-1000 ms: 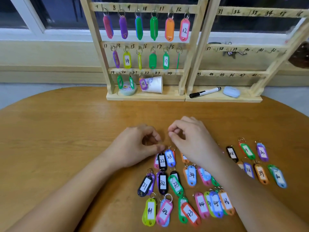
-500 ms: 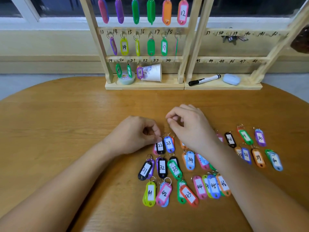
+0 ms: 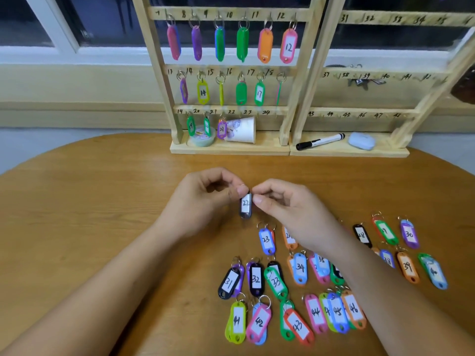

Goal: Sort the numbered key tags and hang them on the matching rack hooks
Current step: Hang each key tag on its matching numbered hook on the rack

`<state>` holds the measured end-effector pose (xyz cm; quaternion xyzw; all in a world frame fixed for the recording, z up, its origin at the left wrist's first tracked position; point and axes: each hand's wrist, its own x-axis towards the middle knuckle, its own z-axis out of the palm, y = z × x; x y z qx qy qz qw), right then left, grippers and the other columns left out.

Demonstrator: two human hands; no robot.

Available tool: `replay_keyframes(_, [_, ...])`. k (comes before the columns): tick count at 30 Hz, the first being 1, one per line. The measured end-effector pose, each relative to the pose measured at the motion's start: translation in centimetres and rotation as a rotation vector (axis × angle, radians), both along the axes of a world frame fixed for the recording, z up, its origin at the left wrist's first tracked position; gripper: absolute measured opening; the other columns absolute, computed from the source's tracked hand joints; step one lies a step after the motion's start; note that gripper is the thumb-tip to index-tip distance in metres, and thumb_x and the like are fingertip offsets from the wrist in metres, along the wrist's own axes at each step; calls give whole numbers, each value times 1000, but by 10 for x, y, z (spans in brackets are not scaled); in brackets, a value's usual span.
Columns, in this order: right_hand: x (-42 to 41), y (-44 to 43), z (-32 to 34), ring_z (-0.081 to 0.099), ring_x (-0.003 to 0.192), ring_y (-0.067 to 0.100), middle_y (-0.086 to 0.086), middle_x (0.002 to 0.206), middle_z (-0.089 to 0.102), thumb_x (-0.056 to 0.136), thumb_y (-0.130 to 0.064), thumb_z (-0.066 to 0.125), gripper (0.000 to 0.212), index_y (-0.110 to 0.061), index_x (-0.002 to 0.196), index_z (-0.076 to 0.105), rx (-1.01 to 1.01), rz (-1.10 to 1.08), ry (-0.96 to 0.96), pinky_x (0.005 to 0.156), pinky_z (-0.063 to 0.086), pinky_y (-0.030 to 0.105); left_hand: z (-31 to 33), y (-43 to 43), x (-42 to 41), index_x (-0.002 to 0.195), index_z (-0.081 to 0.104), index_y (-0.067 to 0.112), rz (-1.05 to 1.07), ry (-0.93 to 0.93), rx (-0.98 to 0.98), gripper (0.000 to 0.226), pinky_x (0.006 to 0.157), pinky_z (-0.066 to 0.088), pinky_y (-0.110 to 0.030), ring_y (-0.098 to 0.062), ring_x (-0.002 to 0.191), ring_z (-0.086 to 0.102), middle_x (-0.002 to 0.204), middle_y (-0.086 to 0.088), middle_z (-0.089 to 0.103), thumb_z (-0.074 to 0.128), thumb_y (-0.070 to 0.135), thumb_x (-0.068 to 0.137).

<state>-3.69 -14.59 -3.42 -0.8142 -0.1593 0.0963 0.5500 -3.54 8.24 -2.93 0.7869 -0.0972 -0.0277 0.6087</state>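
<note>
On the wooden table (image 3: 90, 214), scattered key tags (image 3: 299, 268), rack (image 3: 231, 149) against window (image 3: 102, 19)

Soft, even indoor light lit the table (image 3: 90, 227), shadows faint. Window (image 3: 102, 19) behind the table was dark. Wide-angle lens bowed the table's edge & leaned the rack (image 3: 299, 80); pic slightly soft.

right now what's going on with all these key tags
A person is sorting numbered tags onto a wooden rack. The left hand and right hand pinch the top of black tag 22 above the table. Visible hooks through tag 21 are filled; hook 22 is bare. Tag 23 and higher numbers lie on the table.
</note>
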Motion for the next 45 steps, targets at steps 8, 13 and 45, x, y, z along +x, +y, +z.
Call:
replay_keyframes(8, [9,21,11,76,91,9,-8,92,80,104,-17,66,14,-28,107,76,40,-72,-53,91,60,43,4,-3,6,92,78,8,83,-32,-167,11,71,50,-18,-6,77,68,87,-4,79,81,18,90])
replay_keyframes(13, [21,23,21,74,83,8,-8,87,78,108,-23,61,16,-33,114,72,-55,-10,-219,80,59,39,9,1,15,93,80,7,101,-23,-153,11,66,49,-16,-5,70,64,78,-3,77,82,17,90])
replay_keyframes(45, [155,53,30,68,63,27,2,65,69,88,-43,46,29,-25,85,69,-273,-477,-360,59,59,44,43,-12,178,92,85,23,278,-407,629,7,81,56,-37,-19,85,70,85,2,78,82,29,90])
